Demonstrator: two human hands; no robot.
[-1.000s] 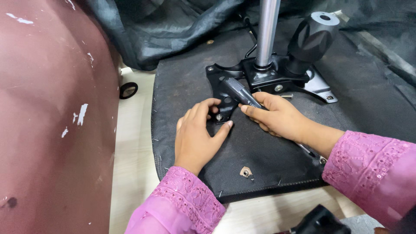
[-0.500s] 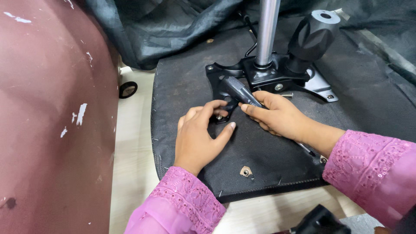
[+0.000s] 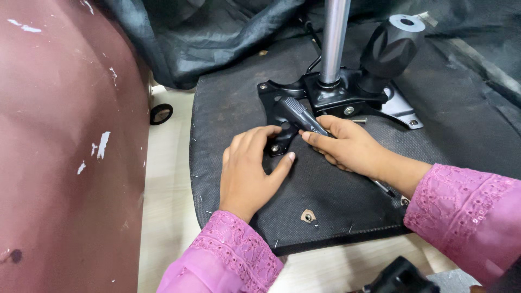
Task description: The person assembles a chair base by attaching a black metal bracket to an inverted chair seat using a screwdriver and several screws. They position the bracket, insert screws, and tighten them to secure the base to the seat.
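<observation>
An upturned chair seat [image 3: 336, 195] covered in black fabric lies before me. A black metal mechanism plate [image 3: 325, 100] is mounted on it, with a silver gas-lift column [image 3: 334, 38] and a black tension knob [image 3: 392, 46] rising from it. My right hand [image 3: 350, 145] grips a black tool handle [image 3: 301, 115] angled toward the plate's near-left corner. My left hand [image 3: 251, 171] rests on the fabric, fingers curled over that corner by a screw hole [image 3: 275, 147]. Both sleeves are pink.
A large worn maroon surface [image 3: 65, 141] fills the left. A small black caster wheel [image 3: 160, 114] sits on the pale floor beside it. Dark sheeting [image 3: 217, 38] lies behind the seat. A threaded insert [image 3: 308, 217] shows near the seat's front edge; a loose bolt [image 3: 359, 120] lies by the plate.
My left hand's fingers have shifted slightly around the plate's corner. The right hand and the tool stay almost where they were.
</observation>
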